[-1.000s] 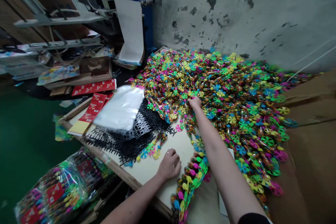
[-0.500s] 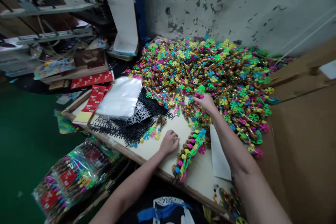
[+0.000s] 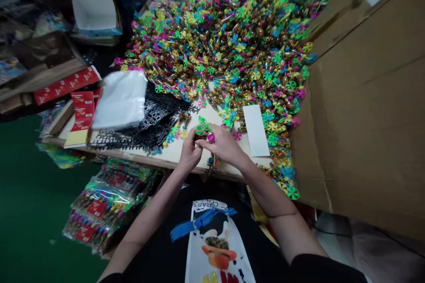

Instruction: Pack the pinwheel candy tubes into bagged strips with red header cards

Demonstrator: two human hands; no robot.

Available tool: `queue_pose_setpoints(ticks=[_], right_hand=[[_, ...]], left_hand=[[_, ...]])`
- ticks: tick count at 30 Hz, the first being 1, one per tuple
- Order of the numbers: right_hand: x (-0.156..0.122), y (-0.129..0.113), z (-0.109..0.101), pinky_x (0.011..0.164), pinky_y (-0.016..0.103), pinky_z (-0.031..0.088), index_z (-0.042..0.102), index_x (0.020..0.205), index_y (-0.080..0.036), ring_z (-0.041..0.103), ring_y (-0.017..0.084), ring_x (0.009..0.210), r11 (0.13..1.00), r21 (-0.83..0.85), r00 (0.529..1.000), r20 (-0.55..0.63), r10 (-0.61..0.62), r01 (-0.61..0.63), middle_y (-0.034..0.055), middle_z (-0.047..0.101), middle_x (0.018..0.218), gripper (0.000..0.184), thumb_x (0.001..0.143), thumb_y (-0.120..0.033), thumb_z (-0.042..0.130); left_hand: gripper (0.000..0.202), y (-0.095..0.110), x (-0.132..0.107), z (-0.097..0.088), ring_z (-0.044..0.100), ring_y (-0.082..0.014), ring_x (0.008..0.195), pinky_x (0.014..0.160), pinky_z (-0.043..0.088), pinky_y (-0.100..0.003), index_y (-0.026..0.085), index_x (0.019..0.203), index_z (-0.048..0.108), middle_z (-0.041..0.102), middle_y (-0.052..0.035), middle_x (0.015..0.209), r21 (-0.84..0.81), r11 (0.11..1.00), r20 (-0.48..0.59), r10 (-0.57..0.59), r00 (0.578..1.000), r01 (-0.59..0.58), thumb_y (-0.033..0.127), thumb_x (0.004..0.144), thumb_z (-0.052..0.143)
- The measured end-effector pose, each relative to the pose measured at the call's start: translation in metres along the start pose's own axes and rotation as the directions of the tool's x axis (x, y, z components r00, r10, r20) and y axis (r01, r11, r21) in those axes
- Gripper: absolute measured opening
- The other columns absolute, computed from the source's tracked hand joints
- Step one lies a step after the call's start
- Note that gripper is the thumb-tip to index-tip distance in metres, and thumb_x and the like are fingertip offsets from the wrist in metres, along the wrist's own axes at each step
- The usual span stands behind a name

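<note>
Left hand (image 3: 190, 152) and right hand (image 3: 223, 143) almost closed, both pinching a green plastic pinwheel (image 3: 203, 129), above front edge of the tabletop (image 3: 172, 154), pile of colourful pinwheels (image 3: 219, 40) behind

Green plastic pinwheel (image 3: 203, 129) w/ pink piece just below, slightly tilted, pinched btwn L hand (image 3: 190, 152) & R hand (image 3: 223, 142), above front edge of pale worktop (image 3: 171, 152).

Table's left end — clear plastic bags (image 3: 120, 99) stacked beside black plastic lattice strips (image 3: 139, 135); red printed cards (image 3: 82, 110) on yellow paper (image 3: 75, 138). White card (image 3: 255, 130) near right edge, brown cardboard sheet (image 3: 358, 97) beyond. Filled packs (image 3: 106, 203) on green floor (image 3: 33, 216), below front edge.
</note>
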State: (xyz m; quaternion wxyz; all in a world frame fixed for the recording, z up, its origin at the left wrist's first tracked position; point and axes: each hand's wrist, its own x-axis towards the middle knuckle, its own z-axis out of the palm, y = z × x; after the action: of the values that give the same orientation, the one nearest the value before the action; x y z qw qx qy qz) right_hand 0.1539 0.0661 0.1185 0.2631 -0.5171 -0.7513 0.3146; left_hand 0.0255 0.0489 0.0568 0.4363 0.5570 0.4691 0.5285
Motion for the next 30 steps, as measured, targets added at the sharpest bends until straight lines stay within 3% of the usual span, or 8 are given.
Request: queue_pose_setpoints(ticks=[4,7,11,15,17,21,24,30], right_hand=[[-0.039,0.029,-0.001,0.063,0.027,0.045,0.052,0.089,-0.021,0.056,0.015,0.069,0.926,0.365,0.932,-0.292,0.213,-0.097,0.0008,0.059,0.079,0.021,0.080,-0.039,0.057],[-0.074,0.059,0.009,0.056,0.025,0.043,0.050,0.089,-0.022,0.055,0.013,0.063,0.822,0.553,0.846,-0.367,0.387,-0.136,-0.0011,0.056,0.076,0.020,0.080,-0.040,0.051],[-0.111,0.084,0.038,0.062,0.028,0.044,0.051,0.082,-0.021,0.055,0.015,0.064,0.886,0.351,0.791,-0.425,0.440,-0.304,-0.0003,0.055,0.070,0.021,0.082,-0.041,0.046],[-0.123,0.094,0.066,0.069,0.031,0.045,0.052,0.078,-0.022,0.060,0.019,0.071,0.898,0.118,0.815,-0.383,0.435,-0.423,0.0032,0.061,0.072,0.026,0.084,-0.045,0.044],[-0.124,0.098,0.077,0.071,0.032,0.046,0.053,0.078,-0.022,0.062,0.020,0.075,0.891,0.059,0.832,-0.337,0.441,-0.449,0.0048,0.064,0.077,0.024,0.083,-0.045,0.047],[-0.122,0.108,0.090,0.071,0.031,0.048,0.053,0.082,-0.022,0.063,0.021,0.076,0.898,0.024,0.848,-0.320,0.423,-0.439,0.0050,0.065,0.081,0.020,0.078,-0.040,0.058],[-0.117,0.119,0.093,0.070,0.033,0.049,0.053,0.087,-0.020,0.064,0.022,0.075,0.905,0.025,0.845,-0.348,0.406,-0.425,0.0054,0.065,0.079,0.021,0.076,-0.037,0.061],[-0.112,0.136,0.085,0.075,0.039,0.049,0.054,0.104,-0.015,0.062,0.026,0.083,0.908,-0.073,0.829,-0.444,0.340,-0.412,0.0130,0.065,0.089,0.029,0.086,-0.037,0.050]], left_hand=[[0.016,-0.005,-0.013,-0.010,0.047,-0.0101,0.063,0.063,0.040,-0.023,0.018,0.089,0.056,0.052,0.0027,0.068,0.010,0.990,-0.032,-0.144,0.989,0.144,0.026,0.076,0.056],[0.022,-0.014,-0.035,-0.015,0.043,-0.0089,0.052,0.054,0.037,-0.022,0.017,0.090,0.059,0.047,0.0059,0.056,0.009,0.929,0.058,-0.370,0.927,0.370,0.031,0.072,0.059],[0.029,-0.024,-0.070,-0.010,0.039,-0.0066,0.042,0.044,0.033,-0.020,0.016,0.076,0.058,0.046,0.0067,0.053,0.004,0.786,0.225,-0.603,0.766,0.618,0.041,0.065,0.067],[0.034,-0.032,-0.086,0.005,0.036,-0.0049,0.035,0.038,0.028,-0.019,0.015,0.065,0.054,0.045,0.0076,0.044,-0.070,0.681,0.299,-0.682,0.667,0.729,0.044,0.057,0.072],[0.035,-0.037,-0.084,0.014,0.037,-0.0051,0.032,0.036,0.026,-0.018,0.016,0.063,0.053,0.045,0.0076,0.041,-0.132,0.660,0.266,-0.695,0.668,0.740,0.044,0.056,0.073],[0.034,-0.045,-0.065,0.036,0.042,-0.0043,0.032,0.035,0.026,-0.017,0.015,0.063,0.052,0.051,0.0072,0.048,-0.269,0.686,0.101,-0.678,0.728,0.676,0.039,0.053,0.075],[0.031,-0.048,-0.051,0.052,0.043,-0.0041,0.032,0.035,0.027,-0.017,0.015,0.062,0.052,0.050,0.0072,0.049,-0.307,0.705,0.067,-0.654,0.753,0.639,0.034,0.055,0.075],[0.032,-0.043,-0.052,0.061,0.045,-0.0057,0.033,0.035,0.031,-0.017,0.016,0.066,0.050,0.056,0.0043,0.050,-0.358,0.641,0.109,-0.693,0.712,0.679,0.035,0.055,0.074]])
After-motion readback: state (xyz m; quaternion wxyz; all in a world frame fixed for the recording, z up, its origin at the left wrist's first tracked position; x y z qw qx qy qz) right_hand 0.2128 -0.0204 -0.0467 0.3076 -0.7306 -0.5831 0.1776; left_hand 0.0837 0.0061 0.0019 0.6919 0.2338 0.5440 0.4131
